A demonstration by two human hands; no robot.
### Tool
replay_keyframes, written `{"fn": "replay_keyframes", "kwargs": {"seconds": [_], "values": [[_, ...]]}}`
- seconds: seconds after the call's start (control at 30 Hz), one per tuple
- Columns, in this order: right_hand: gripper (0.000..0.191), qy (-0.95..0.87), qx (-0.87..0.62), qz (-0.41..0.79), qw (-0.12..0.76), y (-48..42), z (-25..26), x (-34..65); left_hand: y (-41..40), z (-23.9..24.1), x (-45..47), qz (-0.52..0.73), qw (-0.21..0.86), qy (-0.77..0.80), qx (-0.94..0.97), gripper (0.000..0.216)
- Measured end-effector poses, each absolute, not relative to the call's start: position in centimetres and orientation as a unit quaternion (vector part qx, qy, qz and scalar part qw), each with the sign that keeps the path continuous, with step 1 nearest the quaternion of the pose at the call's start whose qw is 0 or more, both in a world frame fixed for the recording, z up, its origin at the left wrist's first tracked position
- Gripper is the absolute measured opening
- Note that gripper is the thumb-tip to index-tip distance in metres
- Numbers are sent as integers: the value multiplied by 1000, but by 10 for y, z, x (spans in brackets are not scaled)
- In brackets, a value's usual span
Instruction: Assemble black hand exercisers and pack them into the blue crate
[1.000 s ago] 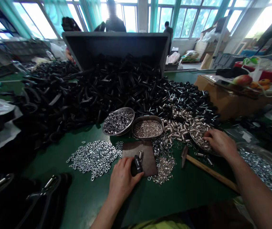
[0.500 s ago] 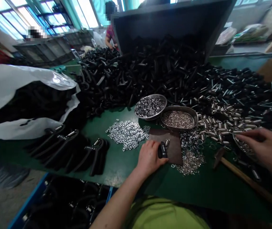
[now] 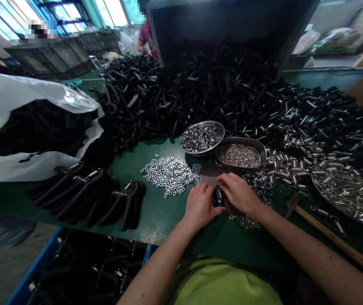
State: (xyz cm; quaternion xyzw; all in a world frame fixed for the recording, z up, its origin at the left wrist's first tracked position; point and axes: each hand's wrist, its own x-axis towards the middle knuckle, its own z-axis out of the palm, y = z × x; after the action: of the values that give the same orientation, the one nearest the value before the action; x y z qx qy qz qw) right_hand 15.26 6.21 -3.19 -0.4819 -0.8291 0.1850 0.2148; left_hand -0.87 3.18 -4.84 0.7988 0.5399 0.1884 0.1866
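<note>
The part, black and short, lies between the two hands over the near side of the plate on the desk. Its long axis runs roughly away from the person, near end to far end. The left grip is closed round it from the left, thumb at the near end, fingers bent towards the far end. The right grip comes in from the right, fingertips drawn together just beside the far end; whether they pinch something small or touch the part, I cannot tell. Both are about equally near, but only the left clearly has hold of it.

Half a second ago the right grip was out at the tray; now it is over the plate, hiding where a spring showed beside the part. The left grip has kept its place.
</note>
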Motion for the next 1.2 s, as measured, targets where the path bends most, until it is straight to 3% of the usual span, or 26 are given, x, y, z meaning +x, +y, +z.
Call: {"fn": "replay_keyframes", "kwargs": {"seconds": [0.2, 0.37, 0.53, 0.87, 0.97, 1.07, 1.13, 1.2], "values": [[17, -880, -441, 67, 162, 48, -38, 145, 32, -52, -9, 190, 170, 527, 811, 51], [15, -840, -470, 124, 241, 29, -35, 180, 30, -52, -11, 184, 160, 503, 829, 65], [14, -838, -475, 183, 198, -19, -40, 223, 31, -52, -11, 170, 145, 494, 840, 63], [23, -885, -423, 78, 176, -45, -72, 228, 32, -50, -9, 209, 197, 498, 818, 62], [22, -862, -442, 134, 209, -42, -64, 226, 34, -46, -7, 288, 289, 535, 740, 60], [14, -799, -482, 198, 301, -32, -47, 215, 34, -38, -7, 387, 518, 549, 530, 55], [11, -746, -507, 226, 368, -22, -34, 203, 32, -31, -7, 404, 689, 504, 328, 45], [12, -711, -519, 238, 411, -10, -24, 189, 28, -25, -8, 391, 794, 437, 161, 40]]}}
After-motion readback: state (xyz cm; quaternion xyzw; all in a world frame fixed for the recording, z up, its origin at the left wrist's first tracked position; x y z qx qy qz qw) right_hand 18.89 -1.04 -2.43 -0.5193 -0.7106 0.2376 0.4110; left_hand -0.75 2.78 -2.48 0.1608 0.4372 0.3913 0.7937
